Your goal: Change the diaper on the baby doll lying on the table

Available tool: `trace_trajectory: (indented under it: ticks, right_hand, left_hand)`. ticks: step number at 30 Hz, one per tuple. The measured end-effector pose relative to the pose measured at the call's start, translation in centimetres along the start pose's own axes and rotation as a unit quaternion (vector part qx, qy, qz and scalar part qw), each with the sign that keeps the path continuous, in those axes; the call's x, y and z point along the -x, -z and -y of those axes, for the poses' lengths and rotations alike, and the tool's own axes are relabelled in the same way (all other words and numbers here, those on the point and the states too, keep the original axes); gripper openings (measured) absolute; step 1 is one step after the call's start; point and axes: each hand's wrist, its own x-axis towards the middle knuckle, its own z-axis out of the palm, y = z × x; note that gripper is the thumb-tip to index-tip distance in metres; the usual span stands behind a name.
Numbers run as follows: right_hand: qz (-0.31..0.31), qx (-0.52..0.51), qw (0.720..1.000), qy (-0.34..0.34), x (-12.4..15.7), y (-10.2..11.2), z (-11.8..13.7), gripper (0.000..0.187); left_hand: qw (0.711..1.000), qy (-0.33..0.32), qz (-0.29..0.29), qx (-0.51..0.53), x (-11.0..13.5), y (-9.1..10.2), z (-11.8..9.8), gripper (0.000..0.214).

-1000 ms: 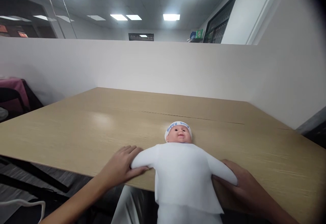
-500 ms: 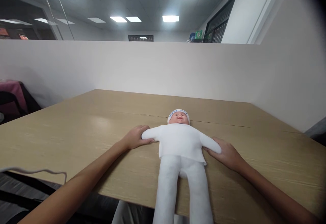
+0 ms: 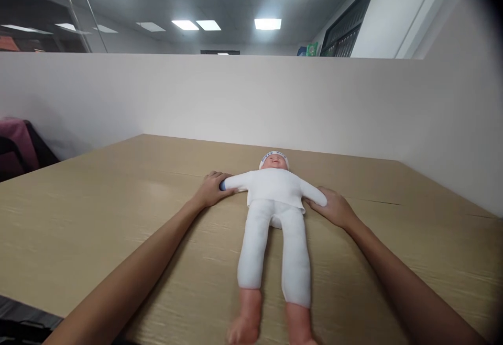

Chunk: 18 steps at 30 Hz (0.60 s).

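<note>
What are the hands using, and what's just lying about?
Job in hand: baby doll in white cloth clothes; left hand and right hand, each gripping one sleeve; pale wooden table underneath.

Just around: pink and black fabric thing, far left; small green thing beyond the white wall.

Doll [image 3: 275, 187] moved farther onto table [image 3: 98, 203]; bare feet [image 3: 247, 321] now in view.

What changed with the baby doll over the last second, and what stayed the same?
The baby doll moved forward, away from the person, farther onto the wooden table; its bare feet have come into view. The left hand and right hand moved forward with it. Nothing was let go: each hand still grips one sleeved arm.
</note>
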Motion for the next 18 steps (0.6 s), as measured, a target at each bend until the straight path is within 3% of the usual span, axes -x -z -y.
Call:
trace_trajectory:
  ticks: [5, 9, 12, 18]
  right_hand:
    - [-0.039, -0.061, 0.994, 0.079, 0.2, -0.2, -1.2, 0.054]
    - [-0.066, -0.050, 0.994, 0.069, 0.3, -0.3, -1.8, 0.046]
    - [-0.080, -0.048, 0.994, 0.063, 0.0, -0.2, -1.7, 0.046]
    - [-0.036, -0.103, 0.993, 0.044, -0.1, 0.3, -0.7, 0.050]
  left_hand:
    - [0.999, 0.025, -0.007, 0.023, 0.2, 0.3, -0.2, 0.065]
    - [0.999, 0.029, 0.013, 0.018, 0.3, 0.2, 0.0, 0.054]
    - [0.999, 0.034, 0.006, 0.015, 0.3, -0.1, 0.4, 0.065]
    - [0.998, 0.064, 0.001, 0.017, 0.3, -0.4, 0.7, 0.070]
